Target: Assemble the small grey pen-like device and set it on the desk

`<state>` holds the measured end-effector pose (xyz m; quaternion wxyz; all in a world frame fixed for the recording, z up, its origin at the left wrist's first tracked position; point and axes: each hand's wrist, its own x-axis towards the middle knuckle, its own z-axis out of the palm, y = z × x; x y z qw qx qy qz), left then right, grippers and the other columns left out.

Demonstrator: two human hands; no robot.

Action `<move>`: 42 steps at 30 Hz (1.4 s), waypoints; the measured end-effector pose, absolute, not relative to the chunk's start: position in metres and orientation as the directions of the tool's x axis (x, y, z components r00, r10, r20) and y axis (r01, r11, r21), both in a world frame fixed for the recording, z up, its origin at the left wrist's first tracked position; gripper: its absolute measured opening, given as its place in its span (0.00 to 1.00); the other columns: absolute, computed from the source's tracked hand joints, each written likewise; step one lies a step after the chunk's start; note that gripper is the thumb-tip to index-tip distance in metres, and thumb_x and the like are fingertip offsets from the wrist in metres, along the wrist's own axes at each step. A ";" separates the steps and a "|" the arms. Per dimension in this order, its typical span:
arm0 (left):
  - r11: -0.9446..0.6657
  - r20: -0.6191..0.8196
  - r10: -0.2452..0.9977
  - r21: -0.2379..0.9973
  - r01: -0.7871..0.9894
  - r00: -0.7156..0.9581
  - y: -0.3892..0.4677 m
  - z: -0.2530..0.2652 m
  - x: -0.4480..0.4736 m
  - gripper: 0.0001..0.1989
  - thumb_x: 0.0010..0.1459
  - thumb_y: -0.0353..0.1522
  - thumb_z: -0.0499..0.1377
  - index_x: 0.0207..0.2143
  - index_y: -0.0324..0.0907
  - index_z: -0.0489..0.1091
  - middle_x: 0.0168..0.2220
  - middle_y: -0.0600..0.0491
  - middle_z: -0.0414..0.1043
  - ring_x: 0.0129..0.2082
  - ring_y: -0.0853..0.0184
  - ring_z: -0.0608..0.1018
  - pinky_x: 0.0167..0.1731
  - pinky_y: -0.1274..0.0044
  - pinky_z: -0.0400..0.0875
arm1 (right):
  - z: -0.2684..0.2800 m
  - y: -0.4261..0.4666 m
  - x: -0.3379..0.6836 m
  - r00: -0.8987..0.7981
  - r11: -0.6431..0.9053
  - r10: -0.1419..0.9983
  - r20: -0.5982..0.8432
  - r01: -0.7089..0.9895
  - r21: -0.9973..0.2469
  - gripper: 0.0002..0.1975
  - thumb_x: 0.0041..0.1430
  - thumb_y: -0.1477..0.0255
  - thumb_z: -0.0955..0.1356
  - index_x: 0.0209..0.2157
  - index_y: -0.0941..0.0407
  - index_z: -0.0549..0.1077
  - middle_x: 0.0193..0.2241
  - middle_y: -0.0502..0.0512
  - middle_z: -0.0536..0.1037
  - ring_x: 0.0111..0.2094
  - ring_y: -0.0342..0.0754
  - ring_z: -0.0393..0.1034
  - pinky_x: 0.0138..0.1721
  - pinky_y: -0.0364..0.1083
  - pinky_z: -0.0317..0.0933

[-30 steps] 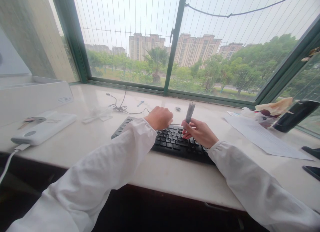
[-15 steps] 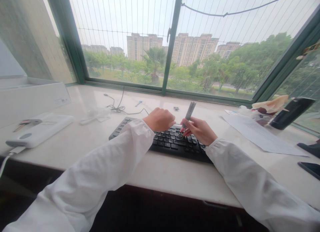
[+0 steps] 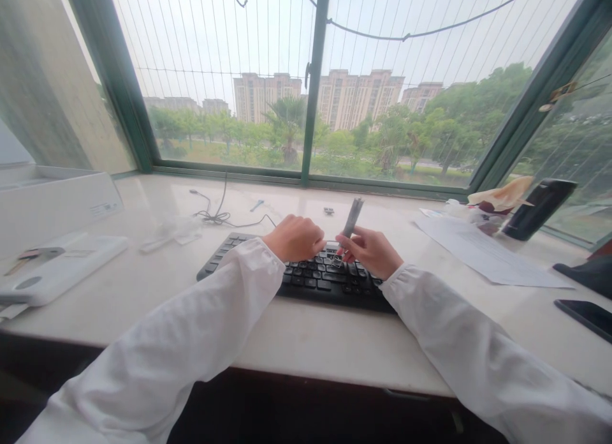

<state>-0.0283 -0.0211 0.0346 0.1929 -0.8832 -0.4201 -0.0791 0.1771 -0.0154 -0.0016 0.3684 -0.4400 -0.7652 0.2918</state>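
Observation:
A black keyboard point(image 3: 325, 284) lies on the white counter, partly covered by both my hands. My right hand point(image 3: 374, 251) is closed around the grey handle of a keycap puller point(image 3: 352, 219). The puller leans upward out of my fingers, and its thin wire end is down at the keys. To its left, my left hand point(image 3: 295, 238) rests over the keyboard's upper part with fingers curled in. Its fingertips are hidden, so anything inside them cannot be made out. Beyond the keyboard sit small dark pieces point(image 3: 328, 211), like loose keycaps.
A coiled cable point(image 3: 215, 217), a small blue tool point(image 3: 257, 205) and clear plastic point(image 3: 169, 233) lie left of centre. Keys point(image 3: 36, 259) rest on a white device point(image 3: 76, 265) beside a white box point(image 3: 57, 201). Paper point(image 3: 488, 252), a black upright object point(image 3: 540, 208) and a phone point(image 3: 586, 318) are right.
The whole view has shifted slightly, so things appear a little further left. Both hands keep nearly the same place over the keyboard, and the puller stays in my right hand.

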 end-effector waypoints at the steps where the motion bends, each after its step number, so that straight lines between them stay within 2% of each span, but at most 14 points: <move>1: -0.574 0.303 0.710 -0.274 0.771 0.636 -0.021 0.034 -0.029 0.19 0.62 0.39 0.48 0.27 0.41 0.74 0.27 0.48 0.75 0.28 0.62 0.77 0.27 0.74 0.63 | -0.001 -0.016 0.177 -0.360 0.466 0.876 0.319 0.467 -0.752 0.22 0.57 0.51 0.65 0.38 0.56 0.71 0.25 0.53 0.79 0.23 0.46 0.74 0.27 0.44 0.71; 6: -0.570 0.284 0.722 -0.272 0.776 0.630 -0.020 0.034 -0.028 0.18 0.62 0.38 0.49 0.27 0.42 0.74 0.29 0.48 0.76 0.29 0.62 0.77 0.28 0.74 0.63 | -0.001 -0.018 0.178 -0.442 0.520 0.838 0.319 0.472 -0.712 0.20 0.57 0.53 0.65 0.37 0.55 0.71 0.24 0.50 0.77 0.25 0.46 0.73 0.31 0.44 0.68; 9: -0.578 0.269 0.724 -0.269 0.771 0.636 -0.020 0.034 -0.028 0.18 0.62 0.38 0.48 0.28 0.42 0.74 0.29 0.48 0.76 0.29 0.63 0.77 0.29 0.74 0.64 | -0.001 -0.018 0.180 -0.446 0.565 0.821 0.356 0.544 -0.621 0.18 0.55 0.54 0.67 0.37 0.55 0.73 0.23 0.49 0.77 0.26 0.45 0.71 0.32 0.43 0.65; 12: -0.585 0.263 0.721 -0.266 0.766 0.642 -0.020 0.034 -0.027 0.18 0.62 0.38 0.48 0.28 0.42 0.74 0.30 0.49 0.76 0.29 0.63 0.77 0.29 0.74 0.64 | 0.000 -0.017 0.181 -0.452 0.612 0.790 0.414 0.555 -0.563 0.17 0.55 0.55 0.67 0.36 0.55 0.74 0.27 0.51 0.78 0.29 0.46 0.71 0.33 0.43 0.63; 16: -0.590 0.280 0.710 -0.263 0.763 0.646 -0.020 0.035 -0.027 0.19 0.64 0.38 0.47 0.29 0.42 0.72 0.30 0.49 0.76 0.29 0.62 0.77 0.29 0.74 0.63 | 0.001 -0.016 0.182 -0.414 0.576 0.812 0.413 0.449 -0.683 0.18 0.56 0.55 0.67 0.35 0.57 0.73 0.27 0.53 0.78 0.29 0.46 0.73 0.32 0.43 0.64; 21: -0.627 0.289 0.678 -0.251 0.737 0.675 -0.022 0.038 -0.027 0.21 0.67 0.38 0.41 0.33 0.41 0.71 0.32 0.49 0.76 0.29 0.64 0.77 0.27 0.76 0.61 | -0.003 -0.012 0.182 -0.332 0.461 0.873 0.358 0.317 -0.829 0.20 0.51 0.54 0.70 0.34 0.58 0.73 0.24 0.53 0.77 0.26 0.46 0.72 0.31 0.45 0.68; 24: -0.692 0.285 0.645 -0.175 0.701 0.709 -0.023 0.039 -0.028 0.22 0.67 0.43 0.41 0.37 0.44 0.71 0.36 0.52 0.76 0.32 0.64 0.77 0.27 0.77 0.60 | -0.004 -0.011 0.182 -0.322 0.442 0.879 0.351 0.274 -0.854 0.21 0.49 0.55 0.71 0.34 0.59 0.75 0.24 0.53 0.77 0.27 0.46 0.72 0.31 0.46 0.69; 28: -0.761 0.266 0.595 -0.116 0.638 0.758 -0.022 0.037 -0.028 0.19 0.62 0.49 0.50 0.40 0.48 0.72 0.39 0.56 0.76 0.35 0.67 0.77 0.27 0.78 0.59 | 0.000 -0.013 0.180 -0.293 0.421 0.890 0.350 0.232 -0.877 0.22 0.46 0.55 0.73 0.34 0.59 0.77 0.28 0.54 0.79 0.31 0.48 0.75 0.36 0.48 0.72; 33: -0.778 0.275 0.566 -0.135 0.614 0.777 -0.018 0.034 -0.029 0.16 0.61 0.46 0.54 0.34 0.46 0.74 0.35 0.57 0.76 0.33 0.69 0.76 0.26 0.78 0.56 | 0.003 -0.014 0.178 -0.273 0.401 0.901 0.337 0.229 -0.887 0.23 0.44 0.54 0.73 0.33 0.60 0.76 0.29 0.55 0.79 0.32 0.49 0.75 0.38 0.50 0.73; 42: -0.775 0.309 0.557 -0.139 0.616 0.771 -0.017 0.033 -0.030 0.15 0.62 0.43 0.54 0.32 0.45 0.74 0.33 0.56 0.76 0.31 0.69 0.75 0.24 0.78 0.53 | 0.001 -0.013 0.177 -0.279 0.418 0.893 0.355 0.217 -0.882 0.24 0.45 0.53 0.73 0.34 0.59 0.75 0.29 0.55 0.79 0.33 0.49 0.75 0.38 0.50 0.73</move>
